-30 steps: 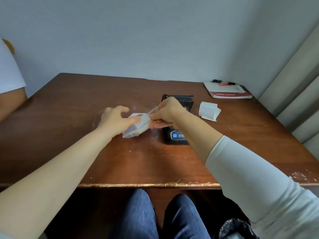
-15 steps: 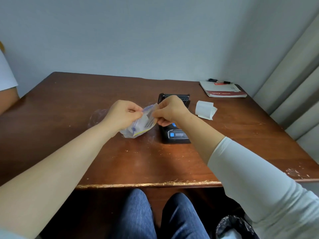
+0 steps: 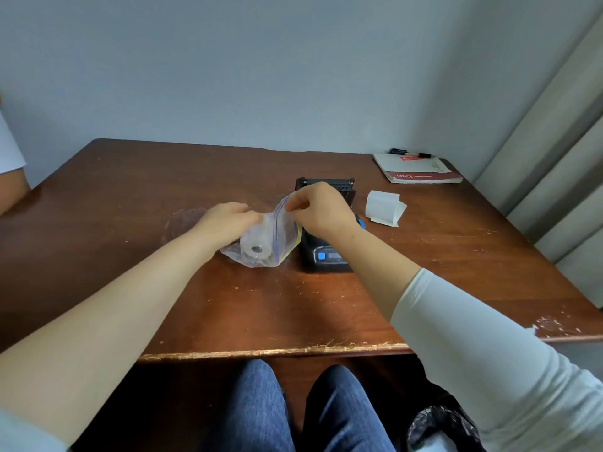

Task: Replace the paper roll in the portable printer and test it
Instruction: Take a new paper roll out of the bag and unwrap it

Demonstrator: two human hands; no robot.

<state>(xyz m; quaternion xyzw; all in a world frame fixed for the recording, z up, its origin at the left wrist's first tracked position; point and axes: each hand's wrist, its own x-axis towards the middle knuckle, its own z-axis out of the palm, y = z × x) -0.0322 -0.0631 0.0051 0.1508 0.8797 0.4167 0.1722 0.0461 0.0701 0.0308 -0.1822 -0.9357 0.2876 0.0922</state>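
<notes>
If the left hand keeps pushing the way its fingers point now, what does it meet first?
Probably the paper roll inside the clear zip bag: the left hand points right into the bag's mouth, which the right hand pinches open. Depth is unclear.

A long pale sleeve covers the right arm at four o'clock; left forearm bare; blue jeans at six

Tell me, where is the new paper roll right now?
The paper roll is inside the clear zip bag near the table's middle, between the left hand and right hand, just left of the black printer.
</notes>
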